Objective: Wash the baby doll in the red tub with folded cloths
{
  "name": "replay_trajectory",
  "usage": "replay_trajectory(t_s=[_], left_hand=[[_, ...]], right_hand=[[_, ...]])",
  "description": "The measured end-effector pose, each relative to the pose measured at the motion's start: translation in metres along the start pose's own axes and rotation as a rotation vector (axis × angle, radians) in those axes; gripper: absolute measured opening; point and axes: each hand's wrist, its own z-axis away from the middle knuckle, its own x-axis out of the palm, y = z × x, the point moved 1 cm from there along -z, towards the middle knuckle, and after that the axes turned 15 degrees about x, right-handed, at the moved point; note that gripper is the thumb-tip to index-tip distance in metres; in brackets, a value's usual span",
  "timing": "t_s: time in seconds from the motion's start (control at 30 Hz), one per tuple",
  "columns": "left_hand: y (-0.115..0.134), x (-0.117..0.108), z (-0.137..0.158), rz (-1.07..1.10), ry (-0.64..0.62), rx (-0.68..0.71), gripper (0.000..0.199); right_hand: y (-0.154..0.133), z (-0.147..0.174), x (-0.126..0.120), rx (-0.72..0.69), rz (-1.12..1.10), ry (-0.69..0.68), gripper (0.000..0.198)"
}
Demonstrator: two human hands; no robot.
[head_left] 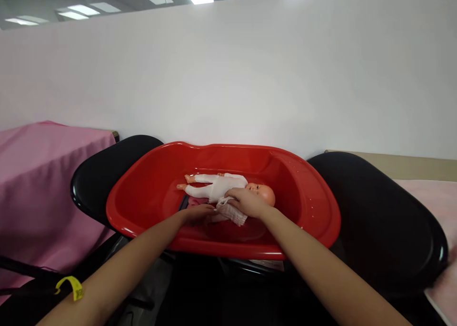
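Note:
A baby doll (217,185) in white clothing lies on its back in a red baby bathtub (150,188), with its head to the right and bare feet to the left. My right hand (248,201) is closed on a crumpled, thin white cloth (233,213) beside the doll's chest. From the left, my left hand (198,212) reaches the same cloth, its fingertips pinched at the near edge. Dark red fabric (195,202) lies under the doll's legs, partly hidden by my left hand. One doll arm shows below the cloth.
Black rounded surfaces flank the tub, one at the left (110,173) and one at the right (378,221). Pink cloth (53,173) covers a table at far left. A white wall (228,78) rises behind the tub. A yellow band (73,286) hangs by my left forearm.

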Motion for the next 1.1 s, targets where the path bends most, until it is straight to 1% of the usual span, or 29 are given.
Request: replay_trajectory(t_s=[0.07, 0.13, 0.2, 0.27, 0.37, 0.47, 0.57, 0.63, 0.7, 0.77, 0.87, 0.93, 1.03, 1.1], left_hand=[[-0.005, 0.001, -0.003, 0.058, -0.128, -0.072, 0.034], [-0.007, 0.002, -0.005, 0.096, -0.22, -0.117, 0.032], [-0.006, 0.002, -0.004, 0.118, -0.268, -0.118, 0.034], [-0.003, 0.002, -0.002, 0.115, -0.283, -0.085, 0.038], [0.004, 0.002, 0.003, 0.108, -0.272, -0.032, 0.045], [0.009, -0.002, 0.006, 0.084, -0.211, -0.041, 0.049], [0.011, -0.006, 0.007, 0.033, -0.189, -0.059, 0.053], [0.01, -0.007, 0.007, 0.025, -0.206, -0.018, 0.056], [0.008, -0.007, 0.008, 0.052, -0.228, 0.029, 0.059], [0.006, -0.006, 0.007, 0.079, -0.223, 0.033, 0.06], [0.001, -0.006, 0.004, 0.057, -0.148, -0.031, 0.058], [-0.002, -0.007, 0.002, 0.025, -0.113, -0.061, 0.058], [-0.004, -0.007, 0.001, -0.042, -0.122, -0.08, 0.061], [-0.004, -0.007, 0.001, -0.164, -0.069, -0.032, 0.062]], right_hand=[[-0.003, 0.001, 0.003, -0.042, 0.033, -0.013, 0.019], [-0.006, 0.001, 0.002, -0.084, 0.037, 0.001, 0.017], [-0.008, 0.001, -0.002, -0.088, 0.016, 0.051, 0.016], [-0.009, 0.001, -0.006, -0.061, -0.012, 0.131, 0.017], [-0.01, 0.003, -0.009, -0.007, -0.038, 0.213, 0.018], [-0.012, 0.002, -0.013, 0.05, -0.011, 0.238, 0.02], [-0.017, -0.009, -0.021, 0.094, -0.01, 0.287, 0.023], [-0.023, -0.021, -0.023, 0.089, -0.063, 0.293, 0.022], [-0.029, -0.034, -0.018, 0.092, -0.14, 0.282, 0.02], [-0.031, -0.043, -0.006, 0.085, -0.18, 0.257, 0.018], [-0.027, -0.046, 0.016, -0.001, -0.062, 0.188, 0.018], [-0.02, -0.043, 0.026, -0.015, 0.05, 0.155, 0.018], [-0.013, -0.04, 0.029, 0.038, 0.081, 0.146, 0.019], [-0.013, -0.041, 0.026, 0.047, 0.034, 0.156, 0.019]])
